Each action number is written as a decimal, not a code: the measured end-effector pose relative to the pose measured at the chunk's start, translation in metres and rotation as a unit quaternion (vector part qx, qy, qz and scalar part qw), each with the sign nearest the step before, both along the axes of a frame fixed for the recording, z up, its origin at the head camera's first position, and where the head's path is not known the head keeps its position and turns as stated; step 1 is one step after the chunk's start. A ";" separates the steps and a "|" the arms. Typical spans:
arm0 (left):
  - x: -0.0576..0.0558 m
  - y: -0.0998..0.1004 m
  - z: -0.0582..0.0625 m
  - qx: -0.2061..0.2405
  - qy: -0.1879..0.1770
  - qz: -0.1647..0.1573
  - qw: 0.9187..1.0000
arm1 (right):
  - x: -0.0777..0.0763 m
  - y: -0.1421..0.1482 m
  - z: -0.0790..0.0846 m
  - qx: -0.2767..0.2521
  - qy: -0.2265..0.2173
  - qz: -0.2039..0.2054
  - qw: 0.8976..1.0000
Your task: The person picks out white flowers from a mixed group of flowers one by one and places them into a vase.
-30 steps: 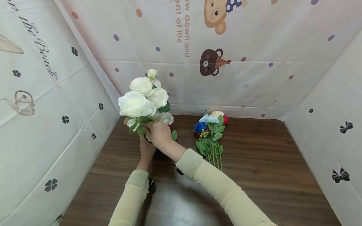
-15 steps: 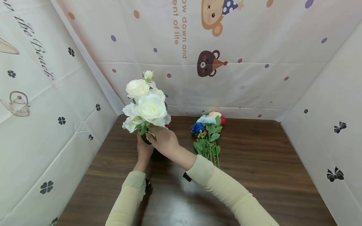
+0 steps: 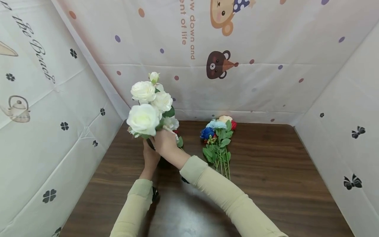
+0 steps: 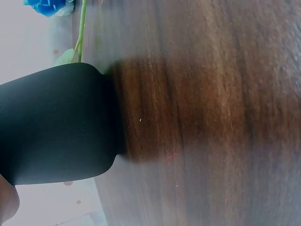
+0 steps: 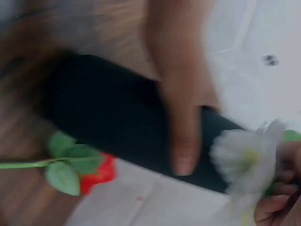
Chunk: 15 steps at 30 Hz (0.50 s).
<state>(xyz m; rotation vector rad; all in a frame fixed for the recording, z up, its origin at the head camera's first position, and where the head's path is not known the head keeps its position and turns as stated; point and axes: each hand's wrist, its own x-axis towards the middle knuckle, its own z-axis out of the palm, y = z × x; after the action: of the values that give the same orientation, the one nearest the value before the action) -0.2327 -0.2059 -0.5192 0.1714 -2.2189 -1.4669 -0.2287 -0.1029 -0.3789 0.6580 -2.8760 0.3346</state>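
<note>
A black vase (image 4: pixel 56 125) stands on the table, and my left hand (image 3: pixel 151 156) grips it round its upper part. In the right wrist view the thumb of that left hand (image 5: pixel 183 103) lies across the vase's side. White artificial roses (image 3: pixel 143 119) and smaller white blooms rise over the vase's mouth. My right hand (image 3: pixel 166 142) is at the mouth, just under the blooms. Its curled fingers hold the white flowers by their stems, beside a white bloom (image 5: pixel 242 157). The stems' lower ends are hidden.
To the right lies a bunch of artificial flowers (image 3: pixel 219 144) in blue, light blue, cream and red with green stems. A red rose (image 5: pixel 99 174) lies close beside the vase. Printed cloth walls (image 3: pixel 257 92) enclose the brown wooden table (image 3: pixel 266 171).
The large white rose has swung right and then back left and down. My right hand has turned and shifted slightly with the stems. The left hand keeps its hold on the vase.
</note>
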 end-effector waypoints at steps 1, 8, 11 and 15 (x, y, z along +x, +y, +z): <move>0.000 0.000 0.000 0.005 0.000 -0.004 1.000 | -0.001 -0.001 -0.002 -0.003 -0.009 -0.004 1.000; 0.000 0.007 -0.002 0.014 0.017 -0.021 1.000 | 0.008 0.026 -0.009 -0.116 0.038 0.058 0.991; -0.001 0.008 0.000 0.000 0.007 -0.020 1.000 | 0.015 0.052 -0.005 -0.222 0.091 0.125 0.963; 0.001 0.006 0.007 -0.024 -0.029 -0.021 0.999 | 0.013 0.095 0.003 -0.312 0.161 0.176 0.920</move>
<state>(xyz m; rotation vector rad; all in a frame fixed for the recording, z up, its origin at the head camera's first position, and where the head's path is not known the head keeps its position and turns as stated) -0.2319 -0.2003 -0.5118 0.1549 -2.3158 -1.4453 -0.2159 -0.0077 -0.3762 0.9729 -2.1396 1.0281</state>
